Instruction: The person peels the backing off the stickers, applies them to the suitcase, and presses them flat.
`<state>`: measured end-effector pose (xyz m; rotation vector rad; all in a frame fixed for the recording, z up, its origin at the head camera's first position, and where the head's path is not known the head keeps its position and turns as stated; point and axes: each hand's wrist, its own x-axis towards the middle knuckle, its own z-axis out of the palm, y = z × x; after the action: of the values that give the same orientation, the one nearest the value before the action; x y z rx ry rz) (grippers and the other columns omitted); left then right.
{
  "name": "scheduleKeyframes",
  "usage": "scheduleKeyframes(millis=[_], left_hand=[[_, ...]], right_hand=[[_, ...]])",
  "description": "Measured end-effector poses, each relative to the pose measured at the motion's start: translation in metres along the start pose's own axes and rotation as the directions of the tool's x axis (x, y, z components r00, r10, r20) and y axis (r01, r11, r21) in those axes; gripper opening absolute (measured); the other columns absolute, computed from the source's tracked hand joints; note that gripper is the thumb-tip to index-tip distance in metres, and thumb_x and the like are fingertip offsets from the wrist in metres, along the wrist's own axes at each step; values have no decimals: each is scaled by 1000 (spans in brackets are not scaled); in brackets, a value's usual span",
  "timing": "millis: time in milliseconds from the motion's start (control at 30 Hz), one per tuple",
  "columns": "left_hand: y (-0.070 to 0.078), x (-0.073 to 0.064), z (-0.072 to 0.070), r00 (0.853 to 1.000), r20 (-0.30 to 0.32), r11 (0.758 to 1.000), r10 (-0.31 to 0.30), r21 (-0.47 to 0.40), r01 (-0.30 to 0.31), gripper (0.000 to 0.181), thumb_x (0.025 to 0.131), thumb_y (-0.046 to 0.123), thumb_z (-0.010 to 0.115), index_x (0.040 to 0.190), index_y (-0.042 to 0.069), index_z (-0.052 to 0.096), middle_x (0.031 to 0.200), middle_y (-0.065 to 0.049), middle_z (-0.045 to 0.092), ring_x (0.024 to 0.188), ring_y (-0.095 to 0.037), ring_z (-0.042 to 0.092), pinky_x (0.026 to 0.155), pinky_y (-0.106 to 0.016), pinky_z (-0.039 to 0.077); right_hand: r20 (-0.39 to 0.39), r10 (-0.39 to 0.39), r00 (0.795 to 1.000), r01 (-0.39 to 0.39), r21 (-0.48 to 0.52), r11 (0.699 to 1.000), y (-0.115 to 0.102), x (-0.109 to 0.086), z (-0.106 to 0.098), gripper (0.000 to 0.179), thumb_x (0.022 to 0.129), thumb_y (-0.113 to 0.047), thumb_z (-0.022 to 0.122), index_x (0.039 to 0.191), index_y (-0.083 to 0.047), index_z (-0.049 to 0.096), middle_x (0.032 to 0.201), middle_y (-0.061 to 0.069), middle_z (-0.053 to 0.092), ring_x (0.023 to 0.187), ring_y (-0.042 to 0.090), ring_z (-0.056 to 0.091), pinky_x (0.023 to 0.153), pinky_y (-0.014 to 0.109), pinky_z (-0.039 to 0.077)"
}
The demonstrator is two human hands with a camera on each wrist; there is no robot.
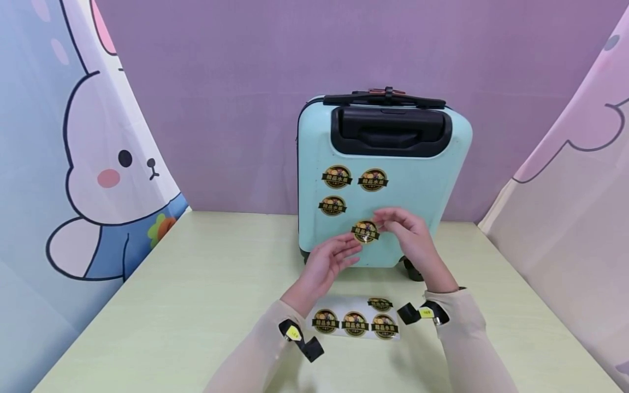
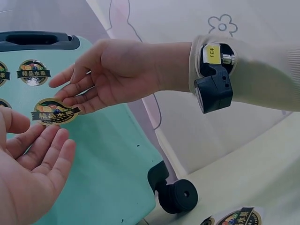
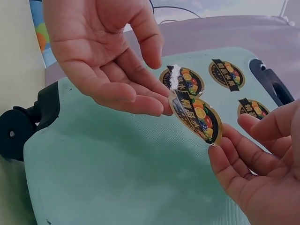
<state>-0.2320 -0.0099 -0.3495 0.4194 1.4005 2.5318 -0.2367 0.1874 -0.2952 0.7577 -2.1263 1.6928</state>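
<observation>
In the head view, a round black-and-gold fruit sticker point(image 1: 365, 232) is held in front of the lower face of a mint-green suitcase point(image 1: 408, 191). My right hand point(image 1: 411, 236) holds its right edge at the fingertips. Fingers of my left hand point(image 1: 325, 263), nearly straight, touch its lower left edge, the thumb standing apart. The right wrist view shows the sticker point(image 3: 202, 119) slightly bowed between both hands, off the suitcase surface. Three matching stickers, one of them the upper left sticker point(image 1: 336, 177), are on the suitcase.
A white sticker sheet point(image 1: 346, 300) with several similar stickers lies on the pale table point(image 1: 236, 273), below my hands. The suitcase stands upright with its black handle recess point(image 1: 393, 134) on top and a black wheel point(image 1: 413, 270) at the lower right. Printed curtains hang around.
</observation>
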Motion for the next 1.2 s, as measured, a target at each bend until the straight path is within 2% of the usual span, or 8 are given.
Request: scheduleKeyframes(millis=[233,367,600,767,967,1200], left_hand=[[4,2,2,1000,22,1000,13,-12,-13,43,101,8,41,139,-13,44,128,-22,59,119,-29,60,110,-48,39],[6,4,4,1000,20,999,16,-36,-15,44,102,10,41,139,-13,44,126,-20,60,119,-30,59,111,-49,36],[9,7,6,1000,11,998,19,-62,-18,43,102,11,40,138,-12,45,119,-14,65,113,-25,63,110,-47,39],[12,10,7,1000,10,997,24,-71,-23,43,102,10,39,140,-11,45,125,-18,62,116,-27,62,111,-47,38],[13,13,9,1000,5,998,29,-63,-29,43,102,11,39,140,-11,45,126,-18,62,122,-31,58,107,-42,43],[14,17,11,1000,7,996,28,-84,-27,45,103,11,39,142,-10,43,133,-23,57,129,-34,53,109,-42,41]], right_hand=[[-6,-8,1000,8,20,1000,1,3,-2,29,101,1,42,120,16,59,106,6,69,95,11,64,85,24,54],[-15,-19,1000,20,24,1000,1,5,-2,29,101,1,42,120,16,59,106,3,70,96,11,64,87,24,53],[-28,-37,999,38,49,998,1,6,-2,29,101,1,43,121,16,57,105,-4,69,98,12,64,87,24,53],[-41,-37,999,39,51,998,-1,7,-2,29,101,1,43,122,15,57,107,-2,69,101,13,63,89,25,53],[-48,-55,997,57,41,998,-2,7,-2,29,101,2,43,122,15,57,110,4,69,103,13,63,91,25,52],[-57,-63,996,64,14,998,-5,7,-1,29,101,3,43,123,15,57,112,2,67,107,12,61,93,23,51]])
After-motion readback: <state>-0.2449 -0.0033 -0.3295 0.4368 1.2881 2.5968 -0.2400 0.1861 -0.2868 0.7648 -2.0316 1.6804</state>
